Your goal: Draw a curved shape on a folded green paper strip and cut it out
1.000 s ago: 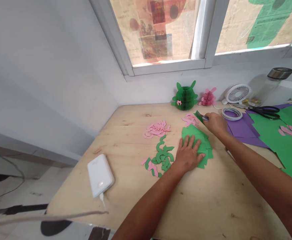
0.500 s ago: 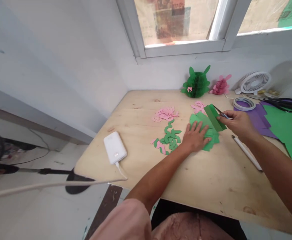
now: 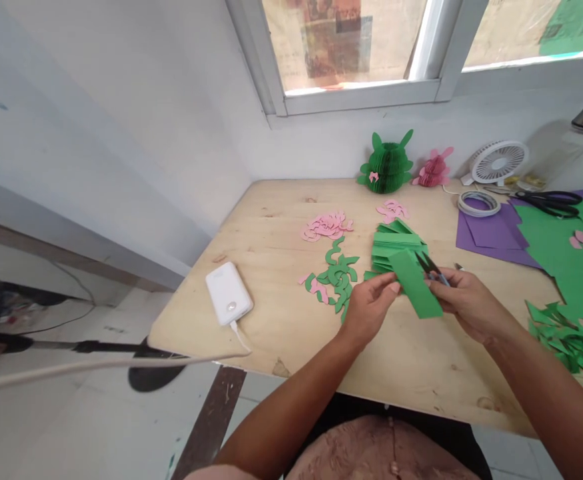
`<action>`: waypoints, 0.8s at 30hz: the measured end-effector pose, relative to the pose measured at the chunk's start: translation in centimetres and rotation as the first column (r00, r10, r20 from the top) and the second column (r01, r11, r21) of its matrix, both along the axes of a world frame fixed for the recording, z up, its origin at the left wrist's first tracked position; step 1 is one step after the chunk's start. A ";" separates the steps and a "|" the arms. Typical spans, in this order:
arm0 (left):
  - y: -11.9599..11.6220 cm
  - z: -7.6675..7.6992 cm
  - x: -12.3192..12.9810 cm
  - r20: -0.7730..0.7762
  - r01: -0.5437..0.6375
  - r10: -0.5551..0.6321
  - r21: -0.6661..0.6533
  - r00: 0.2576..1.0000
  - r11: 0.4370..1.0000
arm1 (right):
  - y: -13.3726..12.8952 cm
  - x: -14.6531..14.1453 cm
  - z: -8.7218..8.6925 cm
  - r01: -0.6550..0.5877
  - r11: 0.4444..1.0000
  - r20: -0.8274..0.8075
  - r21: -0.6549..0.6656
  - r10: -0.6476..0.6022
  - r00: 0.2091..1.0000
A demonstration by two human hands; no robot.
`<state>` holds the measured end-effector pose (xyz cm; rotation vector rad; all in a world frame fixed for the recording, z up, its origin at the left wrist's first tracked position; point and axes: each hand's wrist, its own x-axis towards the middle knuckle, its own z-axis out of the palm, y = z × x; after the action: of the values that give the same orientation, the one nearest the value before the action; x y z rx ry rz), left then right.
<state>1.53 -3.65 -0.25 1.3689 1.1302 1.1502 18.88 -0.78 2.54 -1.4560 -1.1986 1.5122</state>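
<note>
A folded green paper strip (image 3: 418, 287) is held up over the table, tilted, between my two hands. My left hand (image 3: 368, 308) pinches its left edge between thumb and fingers. In my right hand (image 3: 468, 300) is a small pair of scissors (image 3: 428, 265), blades pointing up and left behind the strip; whether its fingers also touch the paper is hard to see. Just behind lie several folded green paper strips (image 3: 396, 241) in a loose pile. Green curved cutouts (image 3: 340, 275) lie left of that pile, with a few pink ones among them.
Pink cutouts (image 3: 327, 226) lie farther back. A green paper figure (image 3: 390, 167) and a pink one (image 3: 434, 170) stand by the wall, near a white fan (image 3: 500, 162). Tape (image 3: 478, 204), black scissors (image 3: 548, 203), purple paper (image 3: 496, 233) and green scraps (image 3: 571, 343) are at right; a power bank (image 3: 228, 293) at left.
My left hand has lifted off the green pile and taken hold of the strip's edge. My right hand has brought the strip and scissors lower and nearer. The view has shifted right.
</note>
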 end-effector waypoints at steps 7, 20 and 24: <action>-2.6 0.1 -0.4 0.429 0.045 0.163 -0.434 0.889 0.900 | -3.7 -2.4 -1.4 -0.097 0.990 -0.139 -0.101 0.082 0.987; -3.1 -1.1 -3.1 0.022 -0.176 0.188 -0.263 0.982 0.949 | -4.8 -3.4 -4.1 0.002 0.999 -0.030 0.037 -0.001 1.000; -2.0 -1.5 -7.5 -0.311 -0.396 0.360 -0.057 0.879 0.917 | -4.8 -3.0 -4.5 0.049 0.998 0.050 0.048 -0.051 0.997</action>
<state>-5.98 -5.65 -1.75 1.2869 1.7166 1.1486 15.93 -5.63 -2.00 -1.4902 -1.2112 1.4120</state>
